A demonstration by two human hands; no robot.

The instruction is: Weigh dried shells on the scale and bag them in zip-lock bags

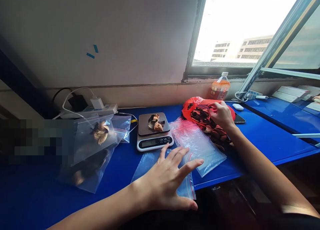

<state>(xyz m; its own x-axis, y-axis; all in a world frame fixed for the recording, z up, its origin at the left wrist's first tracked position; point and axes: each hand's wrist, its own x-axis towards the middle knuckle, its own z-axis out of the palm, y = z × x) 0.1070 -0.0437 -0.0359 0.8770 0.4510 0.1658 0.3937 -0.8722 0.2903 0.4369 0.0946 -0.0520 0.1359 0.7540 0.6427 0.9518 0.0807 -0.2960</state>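
My left hand (170,173) has its fingers spread over clear zip bags (143,165), one fingertip by the buttons of a kitchen scale (150,143). On the scale's plate lie a few curled dried peel pieces (157,125), brown with paler insides. My right hand (221,115) reaches into an open red plastic bag (191,103) full of similar dried pieces (200,115). Its fingers are curled together; whatever they pinch is hidden. More clear bags (195,143) lie flat between the scale and the red bag.
Filled zip bags (87,150) with dried pieces sit at left, near a power strip (110,110) with plugged-in chargers. A drink bottle (220,86), a white earphone case (237,107) and a phone (240,119) stand or lie past the red bag. White boxes (287,93) are at far right.
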